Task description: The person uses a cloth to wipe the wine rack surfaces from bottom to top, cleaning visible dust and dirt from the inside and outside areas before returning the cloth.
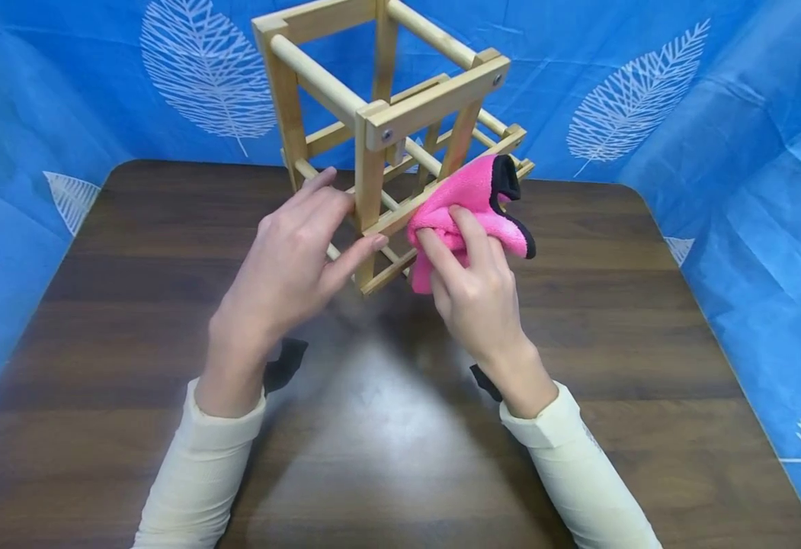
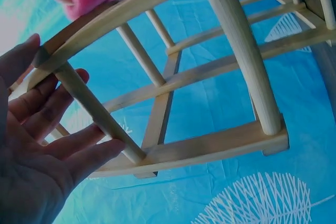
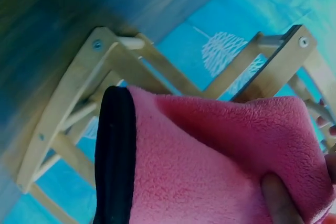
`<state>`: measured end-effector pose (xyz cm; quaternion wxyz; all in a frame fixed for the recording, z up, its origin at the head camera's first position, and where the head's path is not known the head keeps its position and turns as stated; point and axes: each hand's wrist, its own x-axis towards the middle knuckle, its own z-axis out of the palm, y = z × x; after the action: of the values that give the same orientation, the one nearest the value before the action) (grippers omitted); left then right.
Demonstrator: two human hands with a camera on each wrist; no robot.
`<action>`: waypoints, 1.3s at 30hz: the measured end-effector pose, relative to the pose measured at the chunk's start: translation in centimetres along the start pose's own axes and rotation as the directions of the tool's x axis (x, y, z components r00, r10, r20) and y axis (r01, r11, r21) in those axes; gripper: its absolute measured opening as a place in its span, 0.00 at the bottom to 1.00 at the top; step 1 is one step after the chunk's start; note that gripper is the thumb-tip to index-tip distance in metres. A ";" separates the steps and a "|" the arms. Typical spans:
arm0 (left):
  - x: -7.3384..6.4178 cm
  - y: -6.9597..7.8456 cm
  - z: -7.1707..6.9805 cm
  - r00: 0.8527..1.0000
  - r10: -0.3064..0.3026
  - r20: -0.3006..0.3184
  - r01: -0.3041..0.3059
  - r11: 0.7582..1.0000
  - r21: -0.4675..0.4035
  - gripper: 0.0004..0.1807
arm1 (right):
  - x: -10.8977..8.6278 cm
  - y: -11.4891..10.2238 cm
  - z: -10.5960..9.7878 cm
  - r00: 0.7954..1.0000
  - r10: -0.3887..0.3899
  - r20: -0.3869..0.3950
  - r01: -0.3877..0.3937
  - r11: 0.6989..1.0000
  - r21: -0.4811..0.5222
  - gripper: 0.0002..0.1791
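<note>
A light wooden rack of bars and round dowels stands at the back of the table. My left hand grips its near corner; in the left wrist view the thumb lies on one side of the wood and the fingers reach behind a dowel. A fluffy pink cloth with black edging is pinched and bunched in my right hand. It lies against a lower side bar of the rack. In the right wrist view the cloth covers most of that hand and part of the rack.
The brown wood-grain table has rounded far corners. Blue sheeting with white leaf prints hangs behind and along both sides. Dark bands show at the wrists, below cream sleeves.
</note>
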<state>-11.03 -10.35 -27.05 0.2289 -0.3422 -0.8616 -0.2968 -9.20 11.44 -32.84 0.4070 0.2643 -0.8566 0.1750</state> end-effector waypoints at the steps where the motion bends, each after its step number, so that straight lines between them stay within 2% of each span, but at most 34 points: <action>1: 0.0 0.0 -0.1 1.000 0.000 -0.002 0.000 1.000 0.000 0.22 | 0.0 0.2 0.2 1.000 0.006 0.008 -0.006 1.000 0.008 0.16; 6: -0.1 -0.3 -0.4 1.000 0.004 -0.021 -0.005 1.000 -0.011 0.18 | 0.2 1.5 1.1 0.999 0.040 0.032 -0.041 0.998 0.057 0.16; 10: 0.1 -0.9 -0.2 0.998 0.033 -0.048 -0.035 0.998 -0.046 0.16 | 0.1 2.0 1.5 0.996 0.062 0.065 -0.066 0.995 0.075 0.17; 16: 0.2 -1.9 0.3 0.993 0.076 -0.091 -0.086 0.989 -0.119 0.15 | -0.5 1.7 1.7 0.985 0.101 0.142 -0.111 0.992 0.068 0.17; 20: 0.3 -2.3 0.6 0.991 0.075 -0.111 -0.090 0.986 -0.143 0.15 | -0.8 1.2 1.8 0.975 0.137 0.173 -0.146 0.988 0.042 0.18; 29: 0.3 -2.6 1.3 0.994 0.029 -0.103 -0.047 0.983 -0.175 0.16 | -1.0 -1.3 1.8 0.946 0.184 0.269 -0.174 0.983 -0.058 0.18; 36: 0.3 -2.8 1.6 0.990 0.054 -0.131 -0.079 0.978 -0.191 0.16 | -1.1 -4.6 2.1 0.949 0.106 0.297 -0.103 0.994 -0.026 0.16; 39: 0.3 -2.8 1.5 0.990 0.046 -0.133 -0.073 0.976 -0.205 0.16 | -1.3 -5.9 2.2 0.948 0.072 0.309 -0.072 0.997 -0.010 0.15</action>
<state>-13.51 -10.89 -28.96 0.2550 -0.3705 -0.7985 -0.4001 -6.35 5.99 -34.72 0.2610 0.2573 -0.9188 0.1466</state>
